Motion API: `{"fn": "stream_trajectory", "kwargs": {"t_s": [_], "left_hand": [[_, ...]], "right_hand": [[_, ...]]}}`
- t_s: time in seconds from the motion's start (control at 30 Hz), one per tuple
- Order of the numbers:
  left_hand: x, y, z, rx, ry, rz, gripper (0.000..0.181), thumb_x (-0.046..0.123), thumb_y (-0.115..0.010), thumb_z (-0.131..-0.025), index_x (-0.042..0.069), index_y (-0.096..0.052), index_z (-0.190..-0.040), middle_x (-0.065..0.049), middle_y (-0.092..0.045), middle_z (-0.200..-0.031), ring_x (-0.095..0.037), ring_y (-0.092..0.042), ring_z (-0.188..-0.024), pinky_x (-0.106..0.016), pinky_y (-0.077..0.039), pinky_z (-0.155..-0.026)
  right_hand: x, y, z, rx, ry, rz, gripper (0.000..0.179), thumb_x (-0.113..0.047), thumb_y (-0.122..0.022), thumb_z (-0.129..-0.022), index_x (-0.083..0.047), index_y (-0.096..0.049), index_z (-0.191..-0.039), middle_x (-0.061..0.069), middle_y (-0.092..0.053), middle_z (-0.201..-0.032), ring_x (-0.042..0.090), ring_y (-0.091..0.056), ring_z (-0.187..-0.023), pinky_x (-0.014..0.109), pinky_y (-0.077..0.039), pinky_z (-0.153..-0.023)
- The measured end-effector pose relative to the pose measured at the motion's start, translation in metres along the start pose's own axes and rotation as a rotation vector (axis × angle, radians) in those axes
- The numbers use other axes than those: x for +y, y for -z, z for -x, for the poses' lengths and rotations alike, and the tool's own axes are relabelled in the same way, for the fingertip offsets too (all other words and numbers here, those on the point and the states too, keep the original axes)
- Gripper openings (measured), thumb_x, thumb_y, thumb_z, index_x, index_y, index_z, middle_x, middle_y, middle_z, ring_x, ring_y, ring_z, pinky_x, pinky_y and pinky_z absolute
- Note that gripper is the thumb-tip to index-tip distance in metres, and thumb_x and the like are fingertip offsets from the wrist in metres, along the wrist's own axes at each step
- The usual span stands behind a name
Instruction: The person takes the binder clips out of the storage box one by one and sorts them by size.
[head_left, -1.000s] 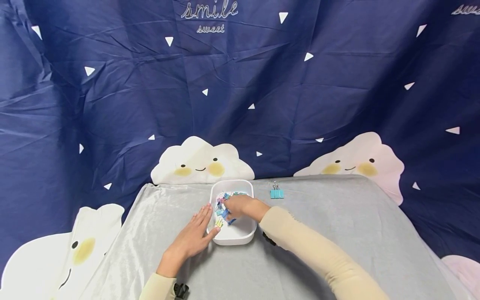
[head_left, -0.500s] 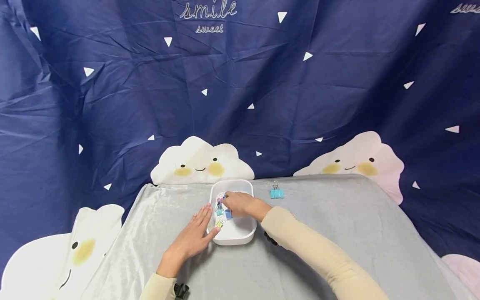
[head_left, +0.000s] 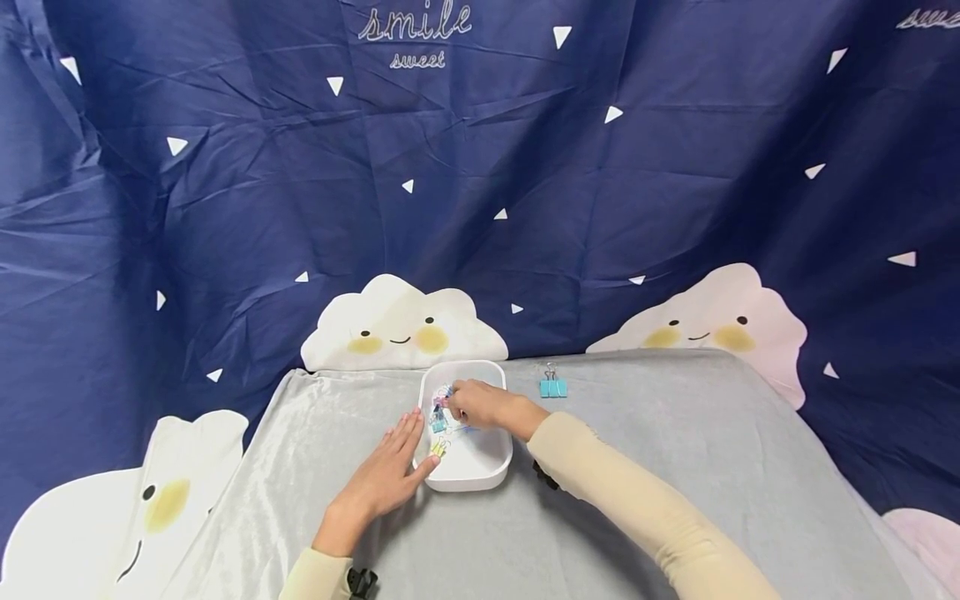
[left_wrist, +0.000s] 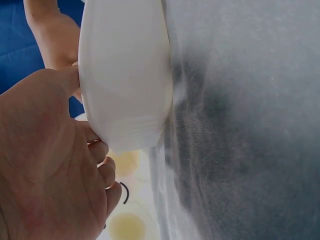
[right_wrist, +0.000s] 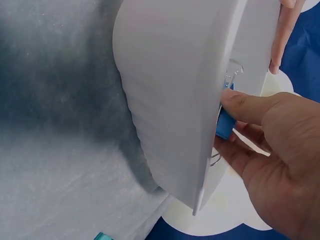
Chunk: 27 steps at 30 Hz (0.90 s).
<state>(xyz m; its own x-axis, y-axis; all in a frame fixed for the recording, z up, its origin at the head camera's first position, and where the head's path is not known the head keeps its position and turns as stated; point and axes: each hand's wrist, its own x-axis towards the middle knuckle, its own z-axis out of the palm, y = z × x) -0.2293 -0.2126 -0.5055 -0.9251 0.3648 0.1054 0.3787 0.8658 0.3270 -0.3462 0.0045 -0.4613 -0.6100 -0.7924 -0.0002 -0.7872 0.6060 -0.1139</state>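
Note:
In the head view a white plastic bin (head_left: 472,477) holds several small binder clips along its left side: a teal clip (head_left: 439,426), a yellow clip (head_left: 438,448) and pink ones (head_left: 441,401) farther back. My right hand (head_left: 483,406) reaches into the bin from the right. The right wrist view shows its thumb and fingers pinching a blue binder clip (right_wrist: 226,123) with wire handles, close to the rim. My left hand (head_left: 391,467) rests against the bin's left rim, fingers straight and thumb over the edge. From below, its palm (left_wrist: 55,165) faces the bin wall.
One larger teal binder clip (head_left: 553,387) lies on the grey cloth (head_left: 637,467) to the right of the bin. Behind the cloth's far edge hangs a dark blue curtain (head_left: 465,208) with cloud prints.
My right hand has drawn slightly back and to the right, and the blue binder clip under it has turned so just a thin edge shows. The left hand stays at the rim.

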Motion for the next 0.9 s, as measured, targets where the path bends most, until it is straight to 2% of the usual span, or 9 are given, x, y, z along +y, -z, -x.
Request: {"fn": "stream_trajectory", "kwargs": {"t_s": [0.17, 0.33, 0.43, 0.67, 0.9], "left_hand": [[0.0, 0.0, 0.0, -0.002, 0.006, 0.006, 0.079, 0.048, -0.05, -0.111, -0.003, -0.026, -0.167, -0.017, -0.021, -0.177, -0.038, -0.022, -0.165, -0.057, -0.022, -0.135], [0.0, -0.001, 0.0, -0.001, 0.008, 0.007, 0.079, 0.048, -0.05, -0.111, -0.003, -0.027, -0.166, -0.017, -0.022, -0.177, -0.038, -0.022, -0.165, -0.056, -0.022, -0.135], [0.0, -0.001, 0.0, -0.002, 0.008, 0.006, 0.079, 0.048, -0.05, -0.111, -0.003, -0.027, -0.166, -0.017, -0.022, -0.177, -0.038, -0.021, -0.165, -0.056, -0.022, -0.135], [0.001, 0.0, 0.0, -0.001, 0.01, 0.008, 0.079, 0.048, -0.05, -0.11, -0.002, -0.026, -0.167, -0.017, -0.022, -0.177, -0.037, -0.021, -0.165, -0.056, -0.022, -0.135], [-0.001, -0.002, 0.0, -0.001, 0.005, 0.001, 0.08, 0.05, -0.049, -0.111, -0.003, -0.026, -0.167, -0.017, -0.021, -0.177, -0.038, -0.022, -0.165, -0.056, -0.022, -0.135]], "right_hand": [[0.0, 0.002, 0.002, -0.028, -0.023, -0.014, 0.026, 0.008, -0.071, -0.093, -0.007, -0.084, -0.11, 0.005, -0.072, -0.108, 0.02, -0.07, -0.103, 0.031, -0.06, -0.097], [0.001, 0.004, 0.005, 0.026, -0.02, 0.008, 0.022, 0.003, -0.076, -0.09, -0.01, -0.084, -0.106, 0.002, -0.078, -0.108, 0.019, -0.074, -0.105, 0.033, -0.061, -0.099], [0.003, 0.007, 0.006, 0.063, -0.005, 0.019, 0.021, 0.001, -0.078, -0.088, -0.012, -0.085, -0.103, 0.0, -0.081, -0.106, 0.019, -0.075, -0.103, 0.033, -0.062, -0.098], [0.008, 0.014, 0.009, 0.106, 0.043, 0.025, 0.021, 0.005, -0.074, -0.087, -0.012, -0.084, -0.093, -0.001, -0.079, -0.095, 0.017, -0.072, -0.088, 0.034, -0.062, -0.086], [0.008, 0.018, 0.014, 0.135, 0.063, 0.031, 0.018, 0.001, -0.076, -0.087, -0.012, -0.085, -0.096, 0.0, -0.082, -0.098, 0.018, -0.076, -0.094, 0.034, -0.063, -0.089]]}}
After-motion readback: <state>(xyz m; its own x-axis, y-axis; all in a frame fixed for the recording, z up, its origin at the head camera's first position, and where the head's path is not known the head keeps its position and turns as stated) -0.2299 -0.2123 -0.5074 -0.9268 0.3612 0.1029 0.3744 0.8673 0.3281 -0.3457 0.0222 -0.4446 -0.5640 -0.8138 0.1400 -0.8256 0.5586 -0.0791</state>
